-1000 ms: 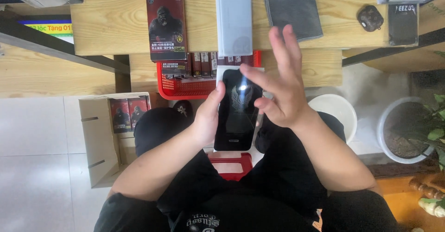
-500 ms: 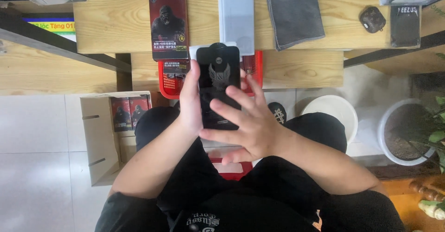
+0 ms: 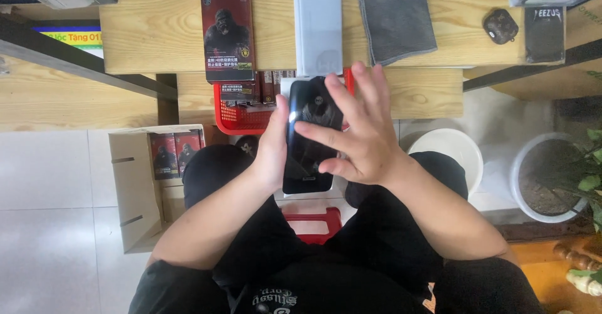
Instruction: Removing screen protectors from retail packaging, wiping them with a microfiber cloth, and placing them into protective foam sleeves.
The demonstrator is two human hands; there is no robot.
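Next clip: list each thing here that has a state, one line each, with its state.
phone: screen dark, held upright over the lap
left hand: gripping the phone's left edge
right hand: open, fingers spread, index finger on the screen
grey cloth: lying flat on the wooden table
cardboard box: open, packets inside
red basket: holding packets

A light wooden bench (image 3: pixel 157 31) spans the top, daylit. Below its left end lies white tiled floor (image 3: pixel 50 226), with an open cardboard box (image 3: pixel 135 195). Right of the bench's lower shelf stand a white bucket (image 3: pixel 448 154) and a potted plant (image 3: pixel 552 176).
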